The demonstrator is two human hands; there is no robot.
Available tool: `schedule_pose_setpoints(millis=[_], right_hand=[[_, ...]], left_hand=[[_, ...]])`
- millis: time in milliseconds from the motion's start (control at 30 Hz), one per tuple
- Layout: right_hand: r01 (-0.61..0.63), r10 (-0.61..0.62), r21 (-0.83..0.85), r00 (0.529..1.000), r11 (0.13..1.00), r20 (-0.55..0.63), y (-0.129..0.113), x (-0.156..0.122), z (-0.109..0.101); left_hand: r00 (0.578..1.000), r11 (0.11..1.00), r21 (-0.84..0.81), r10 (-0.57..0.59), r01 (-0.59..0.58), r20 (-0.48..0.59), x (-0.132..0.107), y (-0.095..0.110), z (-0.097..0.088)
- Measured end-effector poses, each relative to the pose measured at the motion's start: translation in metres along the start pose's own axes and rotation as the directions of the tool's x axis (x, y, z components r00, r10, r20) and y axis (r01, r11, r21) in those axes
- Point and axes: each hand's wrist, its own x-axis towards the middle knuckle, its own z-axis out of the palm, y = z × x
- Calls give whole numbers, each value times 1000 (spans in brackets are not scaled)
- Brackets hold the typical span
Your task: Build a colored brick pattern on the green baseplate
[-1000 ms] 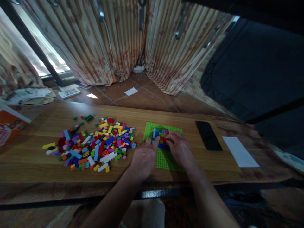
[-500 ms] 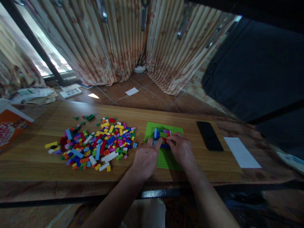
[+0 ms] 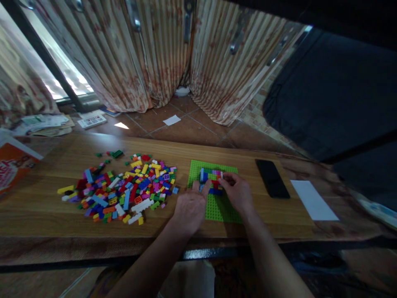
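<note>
A green baseplate (image 3: 223, 209) lies on the wooden table (image 3: 46, 215), with a small build of blue, red, green and pink bricks (image 3: 211, 178) on its far half. My left hand (image 3: 190, 207) rests flat on the plate's left edge, fingers stretched toward the build. My right hand (image 3: 237, 191) sits on the plate's right side with its fingers curled against the build's right end; whether a brick is between them is hidden. A spread pile of loose coloured bricks (image 3: 124, 188) lies to the left of the plate.
A black phone (image 3: 272, 178) and a white paper slip (image 3: 313, 199) lie right of the plate. An orange box (image 3: 12, 165) sits at the table's left end. Striped curtains (image 3: 161, 54), tiled floor with papers and a dark cloth are behind.
My right hand has slid slightly right and away along the build, uncovering more of its bricks. My left hand has stayed at the plate's left edge.
</note>
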Motion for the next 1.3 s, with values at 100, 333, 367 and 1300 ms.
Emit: schedule_pose_setpoints(millis=[100, 333, 367, 1300], right_hand=[[-1, 1, 2, 1000, 1000, 9, -1, -1, 1], [-5, 5, -6, 1000, 1000, 9, -1, -1, 4], [-4, 4, -10, 1000, 1000, 7, -1, -1, 4], [-101, 116, -177, 990, 979, 75, 1, 9, -4]], left_hand=[[1000, 1000, 11, 1, -1, 14, 1, 1, -1], [998, 1000, 18, -25, 24, 49, 2, 4, -6], [998, 1000, 12, -25, 24, 50, 2, 5, -7], [962, 874, -483, -173, 52, -210, -13, -36, -13]])
